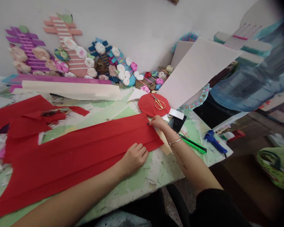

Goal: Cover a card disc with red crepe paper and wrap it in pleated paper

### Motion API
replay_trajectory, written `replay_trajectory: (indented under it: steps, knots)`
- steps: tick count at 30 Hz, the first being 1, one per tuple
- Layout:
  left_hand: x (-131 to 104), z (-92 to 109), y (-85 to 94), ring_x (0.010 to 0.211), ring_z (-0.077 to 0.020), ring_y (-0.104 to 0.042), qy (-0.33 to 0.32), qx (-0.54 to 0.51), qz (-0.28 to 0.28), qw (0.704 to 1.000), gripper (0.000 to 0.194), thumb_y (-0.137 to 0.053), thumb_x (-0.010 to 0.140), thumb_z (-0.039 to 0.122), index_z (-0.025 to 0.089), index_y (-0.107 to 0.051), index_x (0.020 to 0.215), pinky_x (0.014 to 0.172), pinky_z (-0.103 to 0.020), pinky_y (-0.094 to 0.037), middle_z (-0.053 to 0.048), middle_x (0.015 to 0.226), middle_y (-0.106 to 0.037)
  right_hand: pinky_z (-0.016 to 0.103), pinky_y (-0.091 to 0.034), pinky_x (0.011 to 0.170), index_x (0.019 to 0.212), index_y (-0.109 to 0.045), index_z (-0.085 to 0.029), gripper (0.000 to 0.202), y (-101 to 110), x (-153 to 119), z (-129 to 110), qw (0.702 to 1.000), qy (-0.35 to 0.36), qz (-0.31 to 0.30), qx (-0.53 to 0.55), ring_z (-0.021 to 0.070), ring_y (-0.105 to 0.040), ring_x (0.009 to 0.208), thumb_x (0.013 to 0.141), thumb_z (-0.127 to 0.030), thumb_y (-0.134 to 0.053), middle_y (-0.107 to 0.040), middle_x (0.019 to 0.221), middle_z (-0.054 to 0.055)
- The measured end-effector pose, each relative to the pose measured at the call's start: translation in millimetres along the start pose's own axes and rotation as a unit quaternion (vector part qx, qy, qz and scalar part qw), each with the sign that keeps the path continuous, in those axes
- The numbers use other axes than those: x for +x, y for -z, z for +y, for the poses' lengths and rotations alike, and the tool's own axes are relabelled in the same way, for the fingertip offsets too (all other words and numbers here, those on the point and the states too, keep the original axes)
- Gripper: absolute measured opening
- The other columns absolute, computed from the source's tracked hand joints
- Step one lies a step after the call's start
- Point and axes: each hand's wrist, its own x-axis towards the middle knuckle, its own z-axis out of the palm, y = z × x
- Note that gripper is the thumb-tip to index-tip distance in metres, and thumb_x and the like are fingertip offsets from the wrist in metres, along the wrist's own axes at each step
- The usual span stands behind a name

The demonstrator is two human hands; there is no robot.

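A long red sheet of crepe paper point(68, 157) with lengthwise crease lines stretches across the table. At its near right edge lies my left hand point(135, 156), fingers curled and closed on the paper; the thumb is hidden. My right hand point(156, 122) pinches the sheet's far right corner between thumb and fingers. Just beyond that hand is a red paper disc point(151, 106), with gold-handled scissors point(159, 102) lying on top. A strip of cream card point(165, 145) shows from under the sheet's right end.
Right of my forearm lie a dark phone point(178, 122), a green cutter knife point(194, 145) and a blue glue gun point(215, 140). More red paper point(26, 118) is at left. Flower-decorated stick instruments point(68, 47) lean on the wall. A white board point(201, 67) stands near a water bottle point(248, 88).
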Motion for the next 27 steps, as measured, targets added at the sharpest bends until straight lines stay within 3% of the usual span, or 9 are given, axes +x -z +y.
replay_trajectory:
  steps: [4, 9, 13, 16, 22, 27]
  knots:
    - [-1, 0, -0.4, 0.066, -0.0191, -0.047, 0.008, -0.005, -0.016, 1.0, 0.023, -0.04, 0.091, 0.009, 0.013, -0.059, 0.077, 0.059, -0.033, -0.036, -0.006, 0.07, -0.053, 0.023, -0.04, 0.054, 0.066, -0.061, -0.015, 0.017, 0, -1, 2, 1.0, -0.004, -0.011, -0.012, 0.0103, -0.054, 0.055, 0.075, -0.028, -0.068, -0.059, 0.059, -0.003]
    - [0, 1, -1.6, 0.07, -0.0196, -0.048, 0.034, -0.044, -0.057, 0.997, 0.022, -0.041, 0.09, 0.009, 0.012, -0.061, 0.083, 0.062, -0.033, -0.04, -0.007, 0.076, -0.056, 0.022, -0.036, 0.052, 0.063, -0.063, -0.016, 0.011, 1, -4, 4, 1.0, 0.011, 0.014, -0.014, 0.0133, -0.057, 0.059, 0.069, -0.023, -0.068, -0.061, 0.058, 0.0]
    - [1, -1, -1.2, 0.078, -0.0214, -0.049, 0.048, -0.091, -0.1, 0.99, 0.025, -0.042, 0.089, 0.009, 0.012, -0.064, 0.102, 0.068, -0.033, -0.043, -0.009, 0.086, -0.058, 0.023, -0.037, 0.058, 0.065, -0.065, -0.017, 0.007, -2, -9, 5, 0.999, 0.025, 0.042, -0.018, 0.0155, -0.06, 0.067, 0.069, -0.022, -0.068, -0.066, 0.066, 0.002]
    - [3, -4, 0.6, 0.081, -0.0225, -0.049, 0.053, -0.115, -0.136, 0.983, 0.033, -0.042, 0.09, 0.015, 0.016, -0.061, 0.117, 0.069, -0.034, -0.043, -0.01, 0.092, -0.057, 0.024, -0.039, 0.062, 0.066, -0.065, -0.018, 0.005, -5, -11, 5, 0.997, 0.037, 0.059, -0.015, 0.0174, -0.061, 0.072, 0.069, -0.021, -0.068, -0.067, 0.071, 0.004]
    - [15, -8, 7.9, 0.081, -0.0223, -0.053, 0.074, -0.175, -0.213, 0.959, 0.045, -0.044, 0.085, 0.018, 0.024, -0.056, 0.128, 0.069, -0.034, -0.043, -0.009, 0.096, -0.057, 0.026, -0.043, 0.067, 0.074, -0.064, -0.018, 0.006, -5, -18, 15, 0.993, 0.065, 0.088, 0.033, 0.018, -0.062, 0.074, 0.071, -0.022, -0.067, -0.068, 0.076, 0.004]
    - [34, -12, 13.5, 0.083, -0.0251, -0.06, 0.086, -0.186, -0.288, 0.935, 0.056, -0.046, 0.081, 0.025, 0.031, -0.047, 0.137, 0.064, -0.033, -0.043, -0.009, 0.101, -0.06, 0.026, -0.044, 0.07, 0.083, -0.062, -0.019, 0.01, 7, -48, 40, 0.981, 0.099, 0.138, 0.098, 0.0153, -0.06, 0.075, 0.077, -0.026, -0.059, -0.068, 0.083, 0.003]
